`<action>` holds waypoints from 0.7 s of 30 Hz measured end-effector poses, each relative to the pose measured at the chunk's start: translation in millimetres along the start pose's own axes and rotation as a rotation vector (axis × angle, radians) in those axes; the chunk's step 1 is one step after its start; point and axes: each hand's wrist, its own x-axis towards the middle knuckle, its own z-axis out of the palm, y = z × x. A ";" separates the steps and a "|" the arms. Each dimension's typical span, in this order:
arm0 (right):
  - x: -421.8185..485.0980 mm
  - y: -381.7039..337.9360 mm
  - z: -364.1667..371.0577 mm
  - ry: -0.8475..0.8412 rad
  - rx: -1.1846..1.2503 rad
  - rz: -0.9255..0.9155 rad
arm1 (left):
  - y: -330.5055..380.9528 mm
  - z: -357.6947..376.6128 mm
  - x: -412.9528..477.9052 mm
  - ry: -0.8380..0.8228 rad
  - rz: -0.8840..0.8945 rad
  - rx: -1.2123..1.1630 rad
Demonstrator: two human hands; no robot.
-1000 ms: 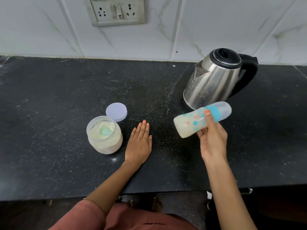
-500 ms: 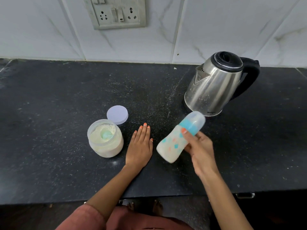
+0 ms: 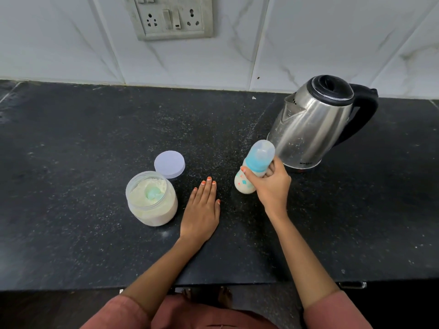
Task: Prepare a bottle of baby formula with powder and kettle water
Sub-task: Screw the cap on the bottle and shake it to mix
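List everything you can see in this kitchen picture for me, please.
Baby bottle: one, clear with milky fill, blue collar, capped; tilted, in front of the kettle.
Kettle: one, steel with black lid and handle; counter's back right.
Powder jar: one, clear, cream powder inside, open; counter, left of centre.
Scoop: one, turquoise; in the jar's powder.
Lid: one, pale lilac; flat on the counter behind the jar.
Counter: one, black speckled.
Socket plate: one, grey-white; wall, above.
Wall tiles: several, white marbled; behind the counter.
Left hand: one; flat on the counter between jar and bottle.
Right hand: one; grips the bottle.
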 end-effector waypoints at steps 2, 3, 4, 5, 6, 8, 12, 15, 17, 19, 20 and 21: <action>13.1 2.8 7.9 -0.017 -0.050 -0.050 | -0.1 0.4 0.4 0.001 0.008 -0.002; 19.7 4.0 12.2 -0.022 -0.066 -0.069 | -0.4 1.2 0.8 0.005 0.008 -0.009; 26.5 5.1 16.5 -0.021 -0.077 -0.087 | -0.8 1.7 0.9 0.010 0.004 -0.014; 33.5 5.3 21.1 -0.018 -0.089 -0.102 | -0.8 1.3 1.0 0.012 -0.002 -0.014; 40.5 6.1 25.3 -0.015 -0.103 -0.114 | -1.1 1.2 1.0 0.010 -0.009 -0.011; 53.1 6.8 32.9 -0.021 -0.125 -0.140 | -1.3 0.3 0.9 0.006 -0.021 0.005; 70.8 6.7 44.3 -0.063 -0.131 -0.147 | -1.1 0.9 1.4 0.024 -0.018 0.023; 78.7 8.4 51.6 -0.080 -0.146 -0.151 | -2.2 2.4 1.1 0.016 -0.010 0.022; 82.3 9.5 55.0 -0.084 -0.144 -0.151 | -3.0 3.0 0.9 0.010 -0.011 0.016; 85.3 10.7 56.7 -0.096 -0.153 -0.151 | -3.0 2.1 1.3 0.011 -0.011 0.003; 86.4 11.6 57.2 -0.101 -0.158 -0.148 | -3.1 2.1 1.4 0.015 -0.006 -0.006; 87.1 12.1 57.3 -0.105 -0.161 -0.146 | -3.0 2.2 1.2 0.024 0.003 -0.013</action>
